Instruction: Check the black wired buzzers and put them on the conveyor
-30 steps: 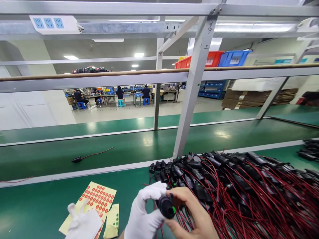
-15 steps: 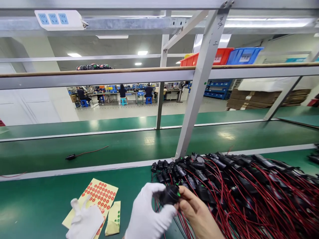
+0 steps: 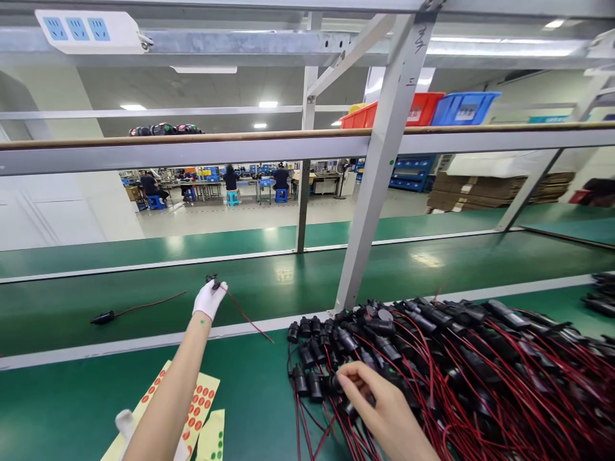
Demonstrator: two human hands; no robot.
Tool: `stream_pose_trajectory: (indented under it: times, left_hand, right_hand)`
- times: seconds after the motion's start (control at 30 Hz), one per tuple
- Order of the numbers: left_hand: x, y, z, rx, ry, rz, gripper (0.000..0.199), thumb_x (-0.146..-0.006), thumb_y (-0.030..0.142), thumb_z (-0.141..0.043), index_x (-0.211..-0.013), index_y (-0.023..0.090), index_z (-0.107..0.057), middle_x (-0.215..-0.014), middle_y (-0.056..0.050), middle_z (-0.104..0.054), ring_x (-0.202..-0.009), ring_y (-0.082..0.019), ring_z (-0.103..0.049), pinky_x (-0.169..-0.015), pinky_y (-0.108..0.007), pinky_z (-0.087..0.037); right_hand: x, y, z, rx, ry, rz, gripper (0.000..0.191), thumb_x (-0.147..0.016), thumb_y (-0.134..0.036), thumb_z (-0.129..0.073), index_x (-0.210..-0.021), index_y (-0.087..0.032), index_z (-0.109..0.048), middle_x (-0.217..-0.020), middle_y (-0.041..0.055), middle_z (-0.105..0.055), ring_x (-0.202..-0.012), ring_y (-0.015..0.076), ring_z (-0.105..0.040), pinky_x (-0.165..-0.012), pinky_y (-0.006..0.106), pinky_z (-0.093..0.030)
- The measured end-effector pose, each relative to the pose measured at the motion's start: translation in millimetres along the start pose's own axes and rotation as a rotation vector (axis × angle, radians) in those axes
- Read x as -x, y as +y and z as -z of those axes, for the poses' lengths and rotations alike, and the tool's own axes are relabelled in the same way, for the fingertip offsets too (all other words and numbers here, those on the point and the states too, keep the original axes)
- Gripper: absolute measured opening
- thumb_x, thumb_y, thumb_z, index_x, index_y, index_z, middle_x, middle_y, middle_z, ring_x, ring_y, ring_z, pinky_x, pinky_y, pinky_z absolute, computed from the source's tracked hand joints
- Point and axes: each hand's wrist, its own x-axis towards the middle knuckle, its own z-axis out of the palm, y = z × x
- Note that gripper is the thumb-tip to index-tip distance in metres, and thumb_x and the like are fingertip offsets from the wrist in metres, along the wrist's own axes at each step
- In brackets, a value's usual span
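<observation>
My left hand [image 3: 209,299], in a white glove, reaches out over the green belt beyond the white strip. Its fingers are closed on a black wired part [image 3: 212,280], whose thin red lead trails to the right. My right hand [image 3: 377,400], bare, is at the near left edge of the pile. Its thumb and forefinger are curled together around the end of another black wired part [image 3: 332,383], mostly lying among the others. The pile of black parts with red wires [image 3: 461,358] spreads right of that hand.
A single wired part [image 3: 102,317] lies on the belt [image 3: 154,323], left of my gloved hand. Under my left forearm are a sheet of red stickers [image 3: 204,397], a green-dot sheet [image 3: 211,435] and a white glove [image 3: 125,422]. A slanted metal post [image 3: 368,211] rises behind the pile.
My left hand has carried a black part away from my right hand, forward and left over the belt. My right hand has let go of that part and closed at another in the pile.
</observation>
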Motion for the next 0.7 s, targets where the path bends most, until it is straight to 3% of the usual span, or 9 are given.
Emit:
stream_pose_trajectory:
  times: [0.13,0.2,0.3,0.37,0.47,0.6,0.7]
  left_hand:
    - [-44.2,5.6,25.9,-0.108,0.234,-0.024,0.036,-0.095,0.034,-0.062,-0.128,0.017,-0.058,-0.127,-0.010,-0.062,-0.106,-0.023,-0.065,-0.088,-0.044,-0.058]
    - [-54.2,3.6,36.9,-0.166,0.299,-0.022,0.037,-0.095,0.034,-0.062,-0.128,0.018,-0.058,-0.129,-0.010,-0.061,-0.108,-0.024,-0.064,-0.089,-0.045,-0.057]
    - [-58.2,3.2,46.3,-0.250,0.323,-0.030,0.038,-0.095,0.035,-0.062,-0.129,0.018,-0.057,-0.130,-0.010,-0.061,-0.110,-0.025,-0.064,-0.091,-0.046,-0.056]
    - [-50.8,2.0,50.3,-0.302,0.281,-0.049,0.038,-0.095,0.035,-0.062,-0.130,0.018,-0.057,-0.131,-0.010,-0.060,-0.110,-0.025,-0.063,-0.091,-0.046,-0.056]
    - [-19.0,-11.8,58.0,-0.369,0.099,-0.069,0.035,-0.096,0.034,-0.061,-0.127,0.017,-0.058,-0.127,-0.009,-0.062,-0.106,-0.023,-0.065,-0.088,-0.044,-0.057]
    - [56.3,-56.0,71.2,-0.480,-0.337,0.033,0.026,-0.093,0.030,-0.065,-0.112,0.012,-0.067,-0.113,-0.011,-0.071,-0.101,-0.022,-0.068,-0.091,-0.040,-0.055]
    - [118.3,-86.0,73.0,-0.535,-0.641,0.126,0.040,-0.084,0.039,-0.075,-0.111,0.010,-0.072,-0.105,-0.015,-0.075,-0.097,-0.027,-0.070,-0.092,-0.042,-0.053]
  right_hand:
    - [-5.6,10.6,-44.3,0.300,-0.001,0.168,0.013,-0.091,-0.015,-0.056,-0.089,-0.022,-0.066,-0.086,0.0038,-0.070,-0.077,0.0214,-0.067,-0.071,0.032,-0.055]
    - [-11.6,11.6,-66.2,0.354,-0.007,0.203,0.021,-0.081,-0.013,-0.069,-0.100,-0.021,-0.070,-0.096,0.0081,-0.072,-0.090,0.0289,-0.067,-0.081,0.042,-0.054]
    - [-24.1,12.4,-86.6,0.415,-0.025,0.252,0.047,-0.063,-0.019,-0.086,-0.107,-0.016,-0.072,-0.102,0.0149,-0.072,-0.095,0.0372,-0.066,-0.085,0.051,-0.053]
    - [-32.1,12.9,-89.4,0.424,-0.034,0.282,0.044,-0.057,-0.021,-0.090,-0.098,-0.015,-0.073,-0.097,0.0143,-0.072,-0.092,0.0372,-0.066,-0.082,0.051,-0.053]
    - [-38.4,11.0,-80.1,0.385,-0.003,0.318,0.032,-0.063,-0.017,-0.084,-0.092,-0.019,-0.071,-0.093,0.0085,-0.071,-0.086,0.0319,-0.066,-0.078,0.047,-0.054]
    - [-33.4,0.0,-55.8,0.260,0.123,0.380,0.046,-0.079,-0.009,-0.066,-0.123,-0.021,-0.058,-0.112,0.0092,-0.067,-0.098,0.0273,-0.065,-0.083,0.042,-0.054]
    - [-23.6,-14.9,-38.8,0.150,0.217,0.456,0.050,-0.088,-0.011,-0.056,-0.136,-0.021,-0.046,-0.117,0.0102,-0.064,-0.106,0.0255,-0.062,-0.090,0.040,-0.053]
